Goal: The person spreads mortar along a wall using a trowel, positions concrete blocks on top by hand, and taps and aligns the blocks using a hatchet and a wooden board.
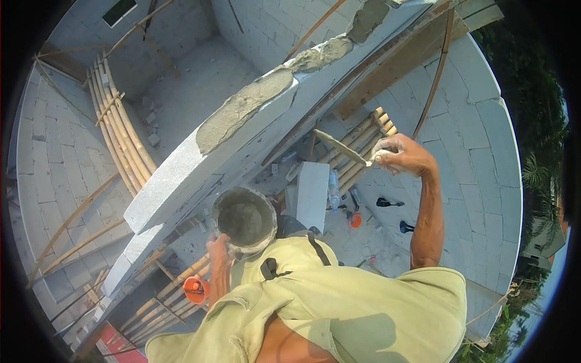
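Where the bucket sits: left of centre in the frame, its rim (273,225) close before the shirt (357,302) and its opening toward the camera; grey mortar (243,215) lies inside. What bears its weight is hidden.
Left hand (218,247): at the bucket's lower-left edge, fingers narrow on the rim, some out of sight; probably this grip steadies the bucket against tipping.
Left forearm: short in view, rising from the lower edge, close to the body.
Right hand (399,154): right of centre, fingers curled closely about the handle end of a trowel, their tips pale with smears.
Trowel (341,147): reaching toward the upper left from the hand, apart from both wall and bucket; gripped at one end, seemingly to leave the blade free.
Right forearm: lifted steeply from the lower right, elbow out, wrist bent leftward.
Block wall (166,187): slanting from lower left to upper right, with a mortar layer (245,109) along its top; the bucket's nearness presumably makes both easy to reach.
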Action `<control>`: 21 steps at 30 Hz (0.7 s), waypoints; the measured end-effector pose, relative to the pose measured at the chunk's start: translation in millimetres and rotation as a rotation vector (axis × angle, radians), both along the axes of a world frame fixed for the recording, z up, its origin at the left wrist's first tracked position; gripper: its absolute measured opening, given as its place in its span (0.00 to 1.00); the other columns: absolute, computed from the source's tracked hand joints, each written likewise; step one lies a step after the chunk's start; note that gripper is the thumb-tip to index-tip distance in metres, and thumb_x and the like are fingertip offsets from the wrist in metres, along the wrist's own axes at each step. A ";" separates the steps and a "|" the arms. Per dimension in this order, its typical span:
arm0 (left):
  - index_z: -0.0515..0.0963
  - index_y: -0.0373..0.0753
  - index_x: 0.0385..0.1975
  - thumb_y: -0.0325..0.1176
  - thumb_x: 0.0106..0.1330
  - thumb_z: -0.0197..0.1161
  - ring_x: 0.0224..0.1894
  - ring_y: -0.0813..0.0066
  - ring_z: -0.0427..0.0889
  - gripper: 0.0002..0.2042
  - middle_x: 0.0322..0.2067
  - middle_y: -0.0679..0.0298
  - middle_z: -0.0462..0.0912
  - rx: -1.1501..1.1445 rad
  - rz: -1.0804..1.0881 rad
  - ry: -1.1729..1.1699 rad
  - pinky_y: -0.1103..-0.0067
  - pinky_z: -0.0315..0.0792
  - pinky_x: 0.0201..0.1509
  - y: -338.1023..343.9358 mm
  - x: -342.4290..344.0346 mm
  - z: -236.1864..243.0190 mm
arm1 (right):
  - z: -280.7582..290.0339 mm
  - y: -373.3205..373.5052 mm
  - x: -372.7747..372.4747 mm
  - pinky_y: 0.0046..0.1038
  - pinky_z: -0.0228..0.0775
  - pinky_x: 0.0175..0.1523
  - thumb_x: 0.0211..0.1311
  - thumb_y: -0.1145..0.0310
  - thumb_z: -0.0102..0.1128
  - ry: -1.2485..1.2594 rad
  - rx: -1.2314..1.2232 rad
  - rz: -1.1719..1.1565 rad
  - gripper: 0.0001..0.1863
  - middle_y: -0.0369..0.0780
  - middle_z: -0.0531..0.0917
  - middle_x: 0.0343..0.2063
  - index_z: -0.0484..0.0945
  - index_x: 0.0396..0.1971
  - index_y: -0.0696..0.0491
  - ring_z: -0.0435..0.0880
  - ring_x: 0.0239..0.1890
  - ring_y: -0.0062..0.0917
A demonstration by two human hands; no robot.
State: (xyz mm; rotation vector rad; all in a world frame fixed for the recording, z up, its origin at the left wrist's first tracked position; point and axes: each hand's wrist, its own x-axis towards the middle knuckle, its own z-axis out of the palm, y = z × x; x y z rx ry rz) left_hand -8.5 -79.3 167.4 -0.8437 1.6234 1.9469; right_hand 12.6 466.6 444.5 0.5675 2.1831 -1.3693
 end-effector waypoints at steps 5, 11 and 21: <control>0.77 0.36 0.38 0.20 0.52 0.60 0.29 0.75 0.79 0.12 0.31 0.66 0.80 0.013 -0.148 -0.029 0.79 0.75 0.31 10.1 -20.1 -14.8 | -164.2 -188.4 51.2 0.39 0.74 0.49 0.61 0.62 0.59 -0.085 -0.021 0.145 0.21 0.49 0.87 0.39 0.84 0.49 0.60 0.85 0.41 0.40; 0.73 0.37 0.39 0.20 0.52 0.57 0.33 0.74 0.79 0.13 0.34 0.66 0.78 0.126 -0.350 -0.062 0.75 0.77 0.35 -22.1 -44.2 -69.2 | -228.0 -348.3 98.7 0.43 0.74 0.58 0.64 0.63 0.60 -0.085 -0.081 -0.068 0.27 0.53 0.86 0.49 0.76 0.61 0.59 0.84 0.53 0.48; 0.72 0.40 0.36 0.21 0.53 0.60 0.33 0.73 0.78 0.12 0.32 0.66 0.74 0.176 -0.522 -0.193 0.74 0.75 0.35 -62.4 -70.9 -154.8 | -282.6 -423.0 234.3 0.41 0.74 0.62 0.65 0.63 0.64 -0.144 0.146 -0.906 0.27 0.51 0.83 0.57 0.77 0.62 0.57 0.83 0.58 0.44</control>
